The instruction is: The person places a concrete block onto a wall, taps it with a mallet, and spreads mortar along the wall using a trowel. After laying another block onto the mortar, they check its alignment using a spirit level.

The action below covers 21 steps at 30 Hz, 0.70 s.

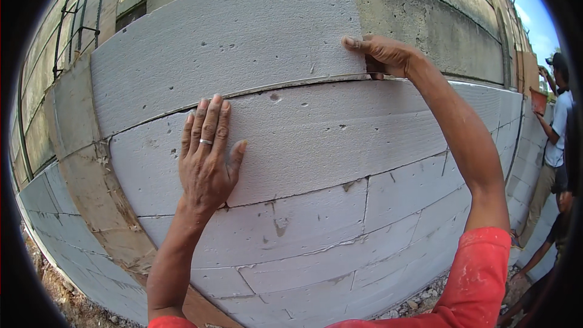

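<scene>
A pale grey aerated block (225, 33) sits as the top course on a block wall (322, 225), with a thin gap along its lower edge. My left hand (209, 149) lies flat on the block directly below, fingers outstretched with their tips at that joint; a ring is on one finger. My right hand (385, 54) grips the top block's right end, thumb on its front face and the other fingers curled behind, partly hidden.
An older concrete wall (428, 27) stands behind. At left are a vertical board (76, 121) and steel rebar cages (79, 18). A co-worker (559, 121) holding a red object (538, 101) and another person (552, 237) are at far right. Rubble (419, 300) lies along the wall's foot.
</scene>
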Motion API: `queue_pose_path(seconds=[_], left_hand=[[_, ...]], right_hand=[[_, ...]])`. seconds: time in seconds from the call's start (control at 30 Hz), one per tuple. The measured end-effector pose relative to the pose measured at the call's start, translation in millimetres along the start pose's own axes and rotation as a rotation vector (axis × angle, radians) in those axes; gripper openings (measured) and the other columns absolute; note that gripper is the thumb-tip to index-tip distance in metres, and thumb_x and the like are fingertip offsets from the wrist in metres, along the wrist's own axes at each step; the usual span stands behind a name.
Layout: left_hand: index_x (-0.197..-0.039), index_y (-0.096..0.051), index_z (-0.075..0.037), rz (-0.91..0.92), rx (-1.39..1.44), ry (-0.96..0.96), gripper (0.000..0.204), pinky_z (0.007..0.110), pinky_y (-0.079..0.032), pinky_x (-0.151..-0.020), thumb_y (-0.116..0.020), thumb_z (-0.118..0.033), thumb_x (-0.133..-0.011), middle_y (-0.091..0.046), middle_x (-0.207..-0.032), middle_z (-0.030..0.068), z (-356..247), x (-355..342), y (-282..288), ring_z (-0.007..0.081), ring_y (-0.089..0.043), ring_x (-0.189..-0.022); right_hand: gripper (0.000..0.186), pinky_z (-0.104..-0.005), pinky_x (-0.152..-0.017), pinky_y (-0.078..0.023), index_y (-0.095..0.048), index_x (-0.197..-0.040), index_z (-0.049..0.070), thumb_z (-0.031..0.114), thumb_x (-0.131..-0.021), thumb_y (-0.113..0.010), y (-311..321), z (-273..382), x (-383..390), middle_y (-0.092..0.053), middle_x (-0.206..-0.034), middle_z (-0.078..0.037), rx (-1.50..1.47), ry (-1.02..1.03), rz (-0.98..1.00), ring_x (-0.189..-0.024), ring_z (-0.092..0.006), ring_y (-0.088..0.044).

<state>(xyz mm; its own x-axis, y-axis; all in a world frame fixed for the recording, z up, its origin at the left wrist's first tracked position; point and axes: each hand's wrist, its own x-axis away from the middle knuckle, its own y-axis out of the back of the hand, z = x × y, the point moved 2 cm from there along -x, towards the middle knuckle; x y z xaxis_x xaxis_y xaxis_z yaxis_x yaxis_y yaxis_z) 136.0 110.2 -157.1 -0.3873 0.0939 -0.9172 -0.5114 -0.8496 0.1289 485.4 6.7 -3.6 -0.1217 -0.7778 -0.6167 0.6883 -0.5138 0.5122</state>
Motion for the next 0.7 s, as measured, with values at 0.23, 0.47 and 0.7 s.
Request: queue_pose_path(seconds=[0.23, 0.47, 0.7], left_hand=[[-0.156, -0.033, -0.010, -0.014, 0.063, -0.021, 0.063, 0.039, -0.011, -0.128, -0.047, -0.041, -0.103, -0.031, -0.163, 0.0076, -58, -33, -8, 0.0205, -0.019, -0.154], [-0.157, -0.032, -0.012, -0.061, 0.019, 0.049, 0.063, 0.037, -0.011, -0.127, -0.044, -0.044, -0.103, -0.027, -0.164, 0.0054, -68, -36, -21, 0.0184, -0.016, -0.154], [-0.157, -0.029, -0.007, -0.105, 0.107, 0.137, 0.069, 0.041, -0.013, -0.127, -0.046, -0.045, -0.103, -0.027, -0.164, 0.0125, -79, -36, -24, 0.0253, -0.018, -0.154]], right_hand=[[0.085, -0.0257, -0.043, -0.041, -0.064, -0.103, -0.003, 0.069, -0.064, -0.086, 8, 13, 6, -0.053, -0.064, 0.003, 0.117, -0.023, 0.101, -0.057, -0.0110, -0.056], [0.108, -0.0299, -0.055, -0.045, -0.054, -0.124, -0.005, 0.051, -0.043, -0.099, -5, 27, 3, -0.059, -0.086, -0.005, 0.378, 0.006, 0.323, -0.075, -0.0150, -0.057], [0.139, -0.0439, -0.121, -0.027, -0.034, -0.150, -0.006, 0.042, -0.037, -0.099, 7, 13, 10, -0.046, -0.148, -0.027, 0.301, 0.095, 0.265, -0.143, -0.0397, -0.037]])
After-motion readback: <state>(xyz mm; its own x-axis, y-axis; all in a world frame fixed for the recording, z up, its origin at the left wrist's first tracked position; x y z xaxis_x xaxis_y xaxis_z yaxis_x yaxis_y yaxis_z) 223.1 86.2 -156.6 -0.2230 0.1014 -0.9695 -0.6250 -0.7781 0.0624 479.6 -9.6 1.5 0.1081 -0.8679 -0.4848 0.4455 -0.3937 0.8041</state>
